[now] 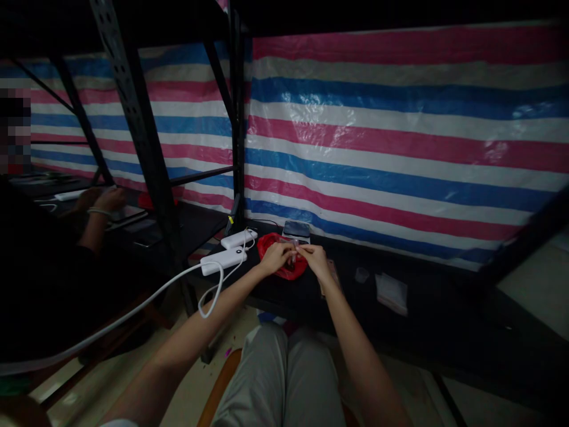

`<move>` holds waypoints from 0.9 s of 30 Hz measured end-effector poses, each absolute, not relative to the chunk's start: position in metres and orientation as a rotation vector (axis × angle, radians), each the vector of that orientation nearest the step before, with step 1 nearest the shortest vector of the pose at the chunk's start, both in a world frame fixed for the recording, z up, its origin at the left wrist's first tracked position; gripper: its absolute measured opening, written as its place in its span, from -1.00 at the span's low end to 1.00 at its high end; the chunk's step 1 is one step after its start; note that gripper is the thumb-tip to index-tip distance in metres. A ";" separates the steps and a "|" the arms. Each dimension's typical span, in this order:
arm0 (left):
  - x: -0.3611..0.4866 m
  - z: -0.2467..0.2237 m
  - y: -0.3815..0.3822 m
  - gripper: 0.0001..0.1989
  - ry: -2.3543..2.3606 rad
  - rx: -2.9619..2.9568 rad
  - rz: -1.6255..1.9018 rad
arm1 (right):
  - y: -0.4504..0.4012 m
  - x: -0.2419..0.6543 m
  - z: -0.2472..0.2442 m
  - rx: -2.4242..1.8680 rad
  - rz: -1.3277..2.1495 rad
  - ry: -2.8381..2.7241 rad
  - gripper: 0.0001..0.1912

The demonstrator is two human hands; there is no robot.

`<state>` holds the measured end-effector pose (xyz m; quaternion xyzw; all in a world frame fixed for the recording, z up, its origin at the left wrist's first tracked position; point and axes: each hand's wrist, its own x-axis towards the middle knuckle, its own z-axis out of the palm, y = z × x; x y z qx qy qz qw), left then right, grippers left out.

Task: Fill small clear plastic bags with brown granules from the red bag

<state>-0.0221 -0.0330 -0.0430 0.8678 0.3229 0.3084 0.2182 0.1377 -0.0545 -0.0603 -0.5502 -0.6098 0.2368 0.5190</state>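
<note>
We are bringing our 2 hands together over the shelf, with our left hand (275,258) and right hand (315,260) both pinching at a small pale translucent item (294,254); it is mostly hidden by our fingertips, and in this dim light we cannot make out its shape. Directly under our hands, a crumpled red plastic bag (296,268) is lying on the black shelf (355,296), with its contents, if any, hidden from view. Just past it, a small flat device with a dark glossy top (296,230) is sitting against the wall, though we cannot read what it is. To our left, 2 white power banks (223,262) are resting near the bag, with a white cable (133,308) looping down and running off the lower left of the frame. To our right, a small clear piece (361,274) and a whitish packet (392,293) are lying apart on the shelf, both hard to identify. A striped pink, blue and white tarpaulin (400,136) is hanging behind a black steel rack upright (142,130). Further left, a co-worker's hand (100,201) is reaching over a neighbouring bench, and that person's body is lost in shadow and cut off by the frame.
</note>
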 end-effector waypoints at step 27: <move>-0.021 -0.046 -0.026 -0.64 0.741 2.253 0.655 | -0.056 0.139 -0.067 -1.356 0.670 -1.314 -0.79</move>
